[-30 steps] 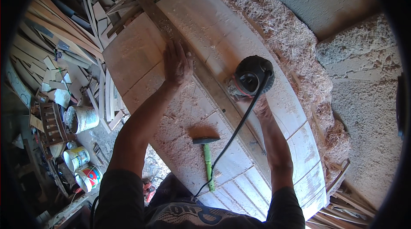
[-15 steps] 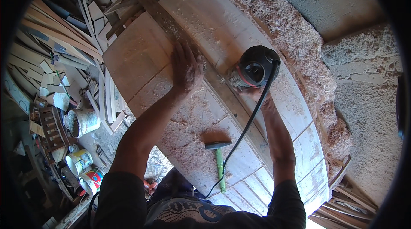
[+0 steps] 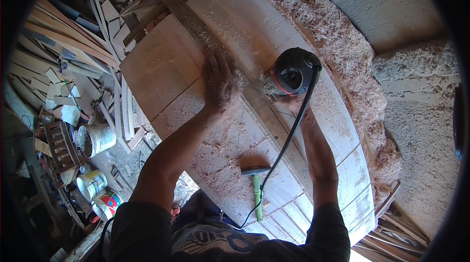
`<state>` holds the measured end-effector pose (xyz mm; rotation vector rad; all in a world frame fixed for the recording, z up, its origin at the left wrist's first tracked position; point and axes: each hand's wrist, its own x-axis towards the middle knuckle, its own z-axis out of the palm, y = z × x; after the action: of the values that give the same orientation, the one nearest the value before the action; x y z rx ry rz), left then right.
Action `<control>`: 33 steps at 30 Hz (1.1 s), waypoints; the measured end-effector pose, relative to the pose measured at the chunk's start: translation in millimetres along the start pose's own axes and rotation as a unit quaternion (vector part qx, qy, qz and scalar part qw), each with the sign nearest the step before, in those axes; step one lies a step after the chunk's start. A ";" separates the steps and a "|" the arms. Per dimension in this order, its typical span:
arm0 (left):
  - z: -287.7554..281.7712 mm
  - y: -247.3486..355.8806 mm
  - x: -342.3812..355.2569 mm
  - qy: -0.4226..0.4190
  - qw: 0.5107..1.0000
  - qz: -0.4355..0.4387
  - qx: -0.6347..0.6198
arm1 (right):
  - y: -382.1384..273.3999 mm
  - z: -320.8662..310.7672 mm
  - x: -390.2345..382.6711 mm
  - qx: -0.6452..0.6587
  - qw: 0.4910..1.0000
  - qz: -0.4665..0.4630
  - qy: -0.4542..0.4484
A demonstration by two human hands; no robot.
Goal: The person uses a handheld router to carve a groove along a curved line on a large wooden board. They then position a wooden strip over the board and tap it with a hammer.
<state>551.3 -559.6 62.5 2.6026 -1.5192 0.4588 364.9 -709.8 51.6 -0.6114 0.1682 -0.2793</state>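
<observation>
A long, dark wooden strip (image 3: 188, 17) lies slantwise across a pale, curved wooden worktop (image 3: 164, 61). My left hand (image 3: 220, 82) rests on the strip with its fingers stretched out and pressed flat. To its right, a black power router (image 3: 295, 72) with a red band stands beside the strip's right edge. My right hand (image 3: 290, 103) is wrapped round the router's lower body, its fingers partly hidden. From the router's top a black cord (image 3: 293, 124) runs back toward my body. The router's bit cannot be seen.
A hammer (image 3: 257, 188) with a green handle lies on the worktop, its handle close to the cord. Shavings (image 3: 338, 42) are heaped along the right side. At left are wood offcuts (image 3: 73, 42), a white bucket (image 3: 100, 137) and smaller paint tubs (image 3: 91, 183).
The router and my right hand have slid a little farther away along the strip. My left hand keeps its flat hold, and the whole view has shifted slightly.
</observation>
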 end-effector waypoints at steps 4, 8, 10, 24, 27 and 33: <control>3.5 -6.0 -2.3 0.002 1.000 0.008 0.024 | 7.2 -18.2 14.8 0.005 1.000 0.005 0.028; 4.2 -9.2 -2.6 -0.005 1.000 0.030 0.008 | 17.0 -35.3 30.3 -0.050 0.999 -0.021 -0.004; 5.6 -10.5 -4.4 -0.023 0.999 0.021 -0.012 | 19.9 -28.1 37.4 -0.066 0.997 -0.031 0.013; 6.7 -8.7 -1.2 -0.025 1.000 0.007 0.003 | 16.3 -11.2 95.4 -0.223 0.971 -0.017 0.089; -2.3 -9.7 -0.8 -0.040 0.999 0.008 0.012 | 12.0 4.4 103.2 -0.239 0.962 -0.008 0.133; -10.4 -8.3 1.1 -0.014 0.999 -0.029 -0.021 | 11.2 10.4 114.7 -0.225 0.968 -0.036 0.109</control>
<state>556.7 -553.9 73.3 2.6236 -1.4417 0.3837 478.5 -730.5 45.0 -1.0393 0.4299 -0.3837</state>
